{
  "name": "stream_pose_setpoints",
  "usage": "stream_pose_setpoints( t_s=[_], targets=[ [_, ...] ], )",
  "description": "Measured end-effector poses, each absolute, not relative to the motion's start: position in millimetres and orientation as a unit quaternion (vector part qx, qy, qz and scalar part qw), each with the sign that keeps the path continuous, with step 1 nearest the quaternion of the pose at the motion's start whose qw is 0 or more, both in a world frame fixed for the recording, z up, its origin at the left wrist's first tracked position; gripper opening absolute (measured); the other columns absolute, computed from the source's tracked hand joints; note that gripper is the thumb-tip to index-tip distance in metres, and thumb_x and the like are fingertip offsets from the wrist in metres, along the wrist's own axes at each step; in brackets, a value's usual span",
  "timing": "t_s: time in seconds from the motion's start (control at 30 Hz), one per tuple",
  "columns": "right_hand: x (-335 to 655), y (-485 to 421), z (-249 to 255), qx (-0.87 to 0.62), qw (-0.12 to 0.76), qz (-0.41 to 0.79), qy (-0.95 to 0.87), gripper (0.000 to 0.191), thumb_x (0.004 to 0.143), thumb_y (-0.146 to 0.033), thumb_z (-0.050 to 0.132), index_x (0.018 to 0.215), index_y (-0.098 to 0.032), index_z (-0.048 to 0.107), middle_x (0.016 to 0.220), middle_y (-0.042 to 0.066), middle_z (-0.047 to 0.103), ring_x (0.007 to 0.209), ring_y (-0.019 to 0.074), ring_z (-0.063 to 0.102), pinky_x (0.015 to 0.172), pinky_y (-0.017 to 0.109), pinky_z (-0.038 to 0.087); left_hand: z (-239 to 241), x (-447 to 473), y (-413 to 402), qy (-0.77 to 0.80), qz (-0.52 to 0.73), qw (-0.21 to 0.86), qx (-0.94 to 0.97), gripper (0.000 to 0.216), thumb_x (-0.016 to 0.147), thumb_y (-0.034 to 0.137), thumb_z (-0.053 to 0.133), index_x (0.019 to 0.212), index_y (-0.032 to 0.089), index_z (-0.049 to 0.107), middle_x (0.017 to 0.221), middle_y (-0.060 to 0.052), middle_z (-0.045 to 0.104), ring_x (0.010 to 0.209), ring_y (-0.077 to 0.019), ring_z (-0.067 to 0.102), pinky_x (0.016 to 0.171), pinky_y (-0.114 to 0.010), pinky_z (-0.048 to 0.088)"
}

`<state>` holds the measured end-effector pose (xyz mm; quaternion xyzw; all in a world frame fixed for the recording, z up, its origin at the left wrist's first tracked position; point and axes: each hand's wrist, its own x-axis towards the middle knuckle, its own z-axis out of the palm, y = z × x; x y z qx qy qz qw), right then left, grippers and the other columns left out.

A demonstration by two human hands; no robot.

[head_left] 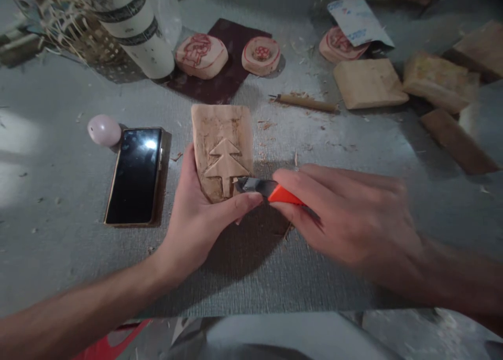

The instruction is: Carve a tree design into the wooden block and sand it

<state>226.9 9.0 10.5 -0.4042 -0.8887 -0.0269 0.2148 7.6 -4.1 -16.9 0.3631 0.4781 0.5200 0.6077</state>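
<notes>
A wooden block (226, 155) with a raised tree carved on its face is tilted up over the table. My left hand (208, 208) is wrapped around its lower left side, the thumb lying across the bottom edge. In my right hand (346, 213) is an orange-handled utility knife (285, 194). Its blade touches the wood just right of the tree's trunk, close to my left thumb. A small chip of wood shows at the blade's tip. Much of the knife's handle is hidden inside my right fingers.
A phone (135, 176) and a pale egg-shaped object (104, 130) lie at left. Beyond the block are a thin carving tool (306, 102), a dark sheet (231, 82) and two red-marked wood pieces. Wooden blocks (369, 85) sit at right. A white cylinder (133, 30) stands back left.
</notes>
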Motion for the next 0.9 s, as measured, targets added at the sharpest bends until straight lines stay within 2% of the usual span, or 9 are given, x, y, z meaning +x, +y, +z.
stream_pose_setpoints(
  t_s=[0.13, 0.23, 0.37, 0.47, 0.57, 0.67, 0.73, 0.83, 0.9],
  targets=[
    [227.2, 10.9, 12.8, -0.392, 0.219, -0.042, -0.893, 0.024, 0.114, -0.026, 0.062, 0.100, -0.020, 0.080, 0.086, 0.002, 0.083, 0.057, 0.0119, 0.063, 0.051, 0.034, 0.033, -13.7, 9.0, -2.5, 0.470, 0.508, 0.634, 0.345, 0.065, 0.077, 0.009, 0.099, 0.120, 0.032, 0.056, 0.084, 0.009, 0.068, 0.056, -0.0075, 0.058, 0.045, -0.016, 0.048],
    [227.4, 12.8, 12.8, -0.382, 0.222, -0.050, -0.896, 0.022, 0.113, -0.025, 0.064, 0.099, -0.020, 0.080, 0.081, 0.001, 0.081, 0.057, 0.0126, 0.063, 0.052, 0.035, 0.033, -12.6, 8.9, -1.6, 0.471, 0.506, 0.636, 0.344, 0.067, 0.076, 0.007, 0.098, 0.122, 0.031, 0.057, 0.084, 0.009, 0.068, 0.057, -0.0084, 0.060, 0.046, -0.016, 0.049],
    [229.6, 13.3, 11.2, -0.389, 0.218, -0.043, -0.894, 0.022, 0.113, -0.024, 0.061, 0.101, -0.020, 0.080, 0.088, 0.002, 0.084, 0.060, 0.0135, 0.065, 0.052, 0.035, 0.033, -11.9, 9.3, -0.6, 0.454, 0.514, 0.644, 0.339, 0.068, 0.072, 0.004, 0.098, 0.121, 0.030, 0.058, 0.084, 0.009, 0.068, 0.059, -0.0077, 0.061, 0.047, -0.015, 0.049],
    [233.3, 13.8, 11.8, -0.398, 0.212, -0.029, -0.892, 0.019, 0.112, -0.026, 0.061, 0.107, -0.021, 0.078, 0.092, 0.001, 0.084, 0.062, 0.0140, 0.067, 0.053, 0.035, 0.035, -10.8, 9.6, 0.1, 0.453, 0.519, 0.642, 0.336, 0.065, 0.074, 0.010, 0.099, 0.121, 0.028, 0.058, 0.088, 0.008, 0.068, 0.063, -0.0077, 0.061, 0.049, -0.015, 0.052],
    [236.9, 16.9, 13.0, -0.412, 0.212, -0.010, -0.886, 0.016, 0.112, -0.029, 0.061, 0.113, -0.022, 0.076, 0.095, 0.001, 0.084, 0.068, 0.0156, 0.071, 0.056, 0.034, 0.039, -10.9, 8.3, 0.1, 0.455, 0.518, 0.640, 0.339, 0.065, 0.077, 0.014, 0.099, 0.125, 0.028, 0.057, 0.094, 0.005, 0.070, 0.071, -0.0110, 0.070, 0.053, -0.017, 0.055],
    [238.1, 21.8, 12.1, -0.426, 0.224, 0.036, -0.876, 0.016, 0.112, -0.031, 0.060, 0.106, -0.023, 0.073, 0.094, 0.000, 0.083, 0.070, 0.0154, 0.072, 0.057, 0.033, 0.040, -13.6, 5.6, -1.7, 0.442, 0.516, 0.648, 0.342, 0.062, 0.082, 0.012, 0.094, 0.129, 0.029, 0.058, 0.100, 0.003, 0.074, 0.080, -0.0158, 0.079, 0.056, -0.019, 0.058],
    [237.7, 24.1, 10.0, -0.436, 0.239, 0.076, -0.864, 0.013, 0.109, -0.032, 0.064, 0.102, -0.024, 0.070, 0.089, -0.001, 0.081, 0.068, 0.0149, 0.070, 0.060, 0.032, 0.042, -15.6, 3.9, -3.9, 0.424, 0.509, 0.659, 0.354, 0.060, 0.085, 0.010, 0.090, 0.131, 0.031, 0.059, 0.103, 0.003, 0.075, 0.082, -0.0156, 0.079, 0.060, -0.020, 0.060],
    [236.9, 24.4, 5.7, -0.441, 0.270, 0.115, -0.848, 0.011, 0.101, -0.032, 0.074, 0.108, -0.025, 0.070, 0.077, -0.006, 0.075, 0.061, 0.0134, 0.065, 0.060, 0.029, 0.043, -15.5, 3.1, -7.7, 0.387, 0.476, 0.686, 0.391, 0.069, 0.085, 0.007, 0.088, 0.138, 0.036, 0.055, 0.107, 0.004, 0.075, 0.077, -0.0119, 0.075, 0.068, -0.023, 0.064],
    [236.5, 23.2, 2.3, -0.427, 0.282, 0.131, -0.849, 0.015, 0.098, -0.026, 0.072, 0.113, -0.026, 0.072, 0.076, -0.008, 0.075, 0.057, 0.0122, 0.062, 0.057, 0.029, 0.041, -12.8, 3.3, -10.0, 0.374, 0.441, 0.712, 0.398, 0.080, 0.086, 0.008, 0.087, 0.148, 0.040, 0.048, 0.112, 0.003, 0.075, 0.078, -0.0121, 0.074, 0.074, -0.026, 0.066]
  ],
)
